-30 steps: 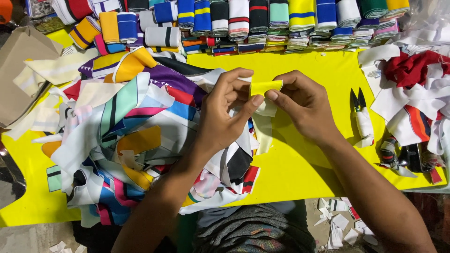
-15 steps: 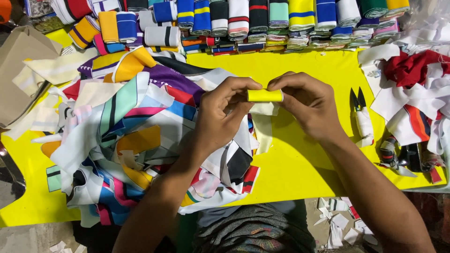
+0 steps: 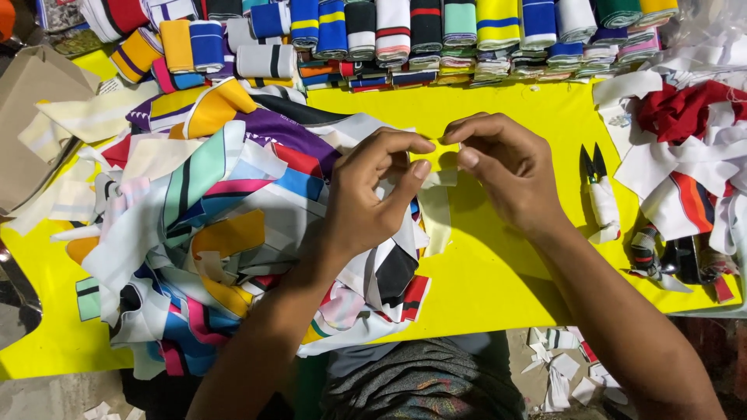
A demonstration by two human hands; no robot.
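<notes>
Both hands meet above the yellow table cover (image 3: 498, 264). My left hand (image 3: 373, 194) and my right hand (image 3: 506, 167) pinch a small yellow strip of fabric (image 3: 438, 151) between thumbs and forefingers; most of the strip is hidden by the fingers. Under and left of my left hand lies a big heap of multicoloured fabric pieces (image 3: 233, 225). A pale cream strip (image 3: 437, 222) lies on the cover just below the hands.
Small snips (image 3: 601, 190) with a white wrapped handle lie right of my right hand. Rolled striped ribbing pieces (image 3: 405, 35) line the far edge. White and red scraps (image 3: 685, 132) pile at the right. A brown cardboard box (image 3: 31, 124) stands at the left.
The yellow strip has been gathered in shorter between the fingertips, and the hands have drawn closer together over the same spot.
</notes>
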